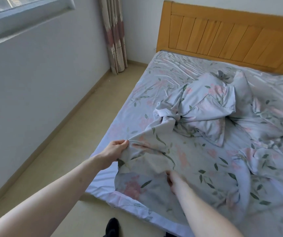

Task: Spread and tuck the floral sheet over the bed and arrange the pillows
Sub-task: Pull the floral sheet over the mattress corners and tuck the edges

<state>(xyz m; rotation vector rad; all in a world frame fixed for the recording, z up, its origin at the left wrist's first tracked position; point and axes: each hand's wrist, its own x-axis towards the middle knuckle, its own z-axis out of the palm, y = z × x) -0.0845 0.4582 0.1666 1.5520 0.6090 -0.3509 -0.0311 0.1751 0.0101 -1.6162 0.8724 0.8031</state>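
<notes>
My right hand (pixel 175 181) pinches the floral sheet (pixel 154 161) low in the middle of the frame. My left hand (pixel 115 149) grips its bunched edge just to the left. The sheet lies crumpled on the bed (pixel 103 177). Farther up, right of the middle, a pillow (pixel 210 106) sits tangled in it. If I pull hard, the pillow may roll off.

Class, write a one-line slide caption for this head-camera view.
Both hands, left hand and right hand, grip the floral sheet at the bed's foot; a pillow lies mid-mattress.
</notes>
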